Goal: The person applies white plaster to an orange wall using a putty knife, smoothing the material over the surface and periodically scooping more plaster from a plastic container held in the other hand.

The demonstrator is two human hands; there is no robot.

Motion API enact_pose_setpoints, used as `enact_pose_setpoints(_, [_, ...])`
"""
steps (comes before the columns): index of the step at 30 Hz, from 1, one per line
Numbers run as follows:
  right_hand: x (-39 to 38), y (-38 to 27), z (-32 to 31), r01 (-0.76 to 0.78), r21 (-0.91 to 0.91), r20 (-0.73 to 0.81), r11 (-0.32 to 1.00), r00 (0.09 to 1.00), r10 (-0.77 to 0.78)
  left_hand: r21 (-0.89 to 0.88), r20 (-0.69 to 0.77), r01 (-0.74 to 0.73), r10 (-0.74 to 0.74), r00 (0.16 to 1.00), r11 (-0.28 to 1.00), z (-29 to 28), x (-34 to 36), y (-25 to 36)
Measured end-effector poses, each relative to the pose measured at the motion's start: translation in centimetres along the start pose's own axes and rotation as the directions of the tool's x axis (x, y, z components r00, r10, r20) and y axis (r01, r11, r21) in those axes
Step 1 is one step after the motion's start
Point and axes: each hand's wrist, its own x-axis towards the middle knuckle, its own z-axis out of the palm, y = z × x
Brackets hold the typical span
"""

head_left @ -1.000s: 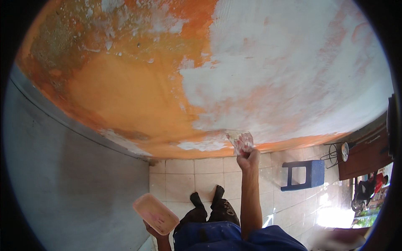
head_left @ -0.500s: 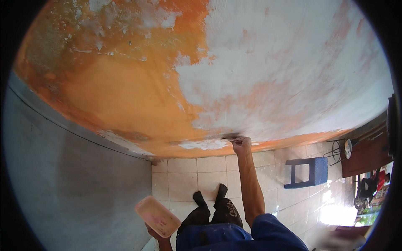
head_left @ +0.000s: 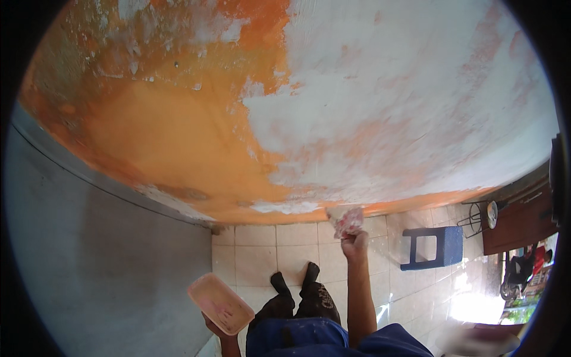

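Observation:
My right hand [head_left: 355, 245] grips a putty knife [head_left: 346, 222] by its lower end. The wide blade is smeared with white and reddish filler and is held close to the bottom of the wall. On the left, my left hand [head_left: 219, 326] holds a shallow pinkish plastic tub [head_left: 221, 304] by its side; a little reddish-white residue shows inside. Most of that hand's fingers are hidden beneath the tub. In front of me the wall [head_left: 380, 107] carries a broad white filler coat on the right, with orange paint [head_left: 172, 131] bare on the left.
A grey wall [head_left: 119, 256] meets the painted one at the left corner. Cream floor tiles [head_left: 256, 256] lie under my feet. To the right stand a blue plastic stool [head_left: 449, 247], a wire-legged stand [head_left: 474, 219] and a brown panel [head_left: 511, 229]. A person in red sits by a motorbike [head_left: 513, 285] outside.
My right hand has drawn back from the wall toward me, turning the putty knife so its filler-smeared blade faces up. The left hand and tub have shifted only slightly.

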Motion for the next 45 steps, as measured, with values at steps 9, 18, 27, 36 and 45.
enact_pose_setpoints(9, [11.4, 3.5, 0.2, -0.178, -0.102, -0.141, 0.979, 0.977, 0.163, 0.273, -0.103, 0.015, 0.014, 0.995, 0.962, -0.1, -0.2, -0.4])
enact_pose_setpoints(18, [0.1, -2.7, 11.3, -0.003, 0.025, 0.040, 1.000, 0.999, 0.002, 0.205, -0.073, -0.006, 0.021, 0.997, 0.979, 1.6, 0.2, -0.7])
enact_pose_setpoints(27, [2.8, 4.0, 0.3, -0.181, 0.042, 0.291, 0.982, 0.943, 0.162, 0.517, -0.051, -0.067, 0.108, 0.993, 0.853, -0.7, 0.4, -1.4])
enact_pose_setpoints(36, [1.2, 0.5, 13.0, -0.031, -0.086, 0.054, 0.996, 0.998, 0.036, 0.545, -0.011, -0.108, 0.136, 0.991, 0.831, -0.1, 0.1, 0.5])
enact_pose_setpoints(45, [-3.4, 1.5, 5.9, -0.047, -0.095, 0.017, 0.994, 0.999, 0.049, -0.281, -0.016, 0.066, -0.073, 0.997, 0.957, 1.0, 0.9, 0.3])
